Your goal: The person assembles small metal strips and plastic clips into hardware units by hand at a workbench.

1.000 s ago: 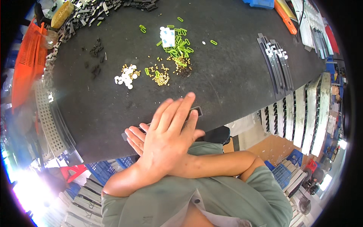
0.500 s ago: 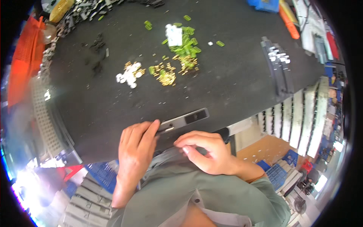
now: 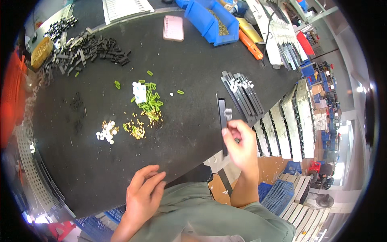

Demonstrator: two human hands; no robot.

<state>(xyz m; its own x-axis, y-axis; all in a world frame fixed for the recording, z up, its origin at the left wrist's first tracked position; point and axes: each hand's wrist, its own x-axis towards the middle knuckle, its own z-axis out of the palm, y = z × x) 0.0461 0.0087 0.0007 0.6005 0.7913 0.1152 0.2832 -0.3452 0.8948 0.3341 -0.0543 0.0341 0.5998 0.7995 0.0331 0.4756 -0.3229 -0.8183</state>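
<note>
My right hand (image 3: 241,146) grips a long dark bar (image 3: 222,117) between thumb and fingers over the right part of the table. A small pale grey piece (image 3: 228,114) juts from the bar's side just above my fingertips. Right beside it lies a group of similar dark bars (image 3: 244,97) bearing small white pieces. My left hand (image 3: 146,194) is at the table's front edge, fingers loosely bent and apart, holding nothing. Beyond it lie white round pieces (image 3: 107,132), small brass-coloured pins (image 3: 138,132) and green oval vials (image 3: 150,101).
A blue bin (image 3: 212,22) of small brass-coloured bits stands at the far side, near an orange-handled tool (image 3: 250,45) and a pink-white card-like object (image 3: 173,28). Dark parts (image 3: 96,50) are heaped at far left. Stacked white trays (image 3: 288,125) stand beyond the right edge.
The bar near my left fingers has moved right in my right hand, up beside the other bars. My left hand has let go of it. The view has swung right.
</note>
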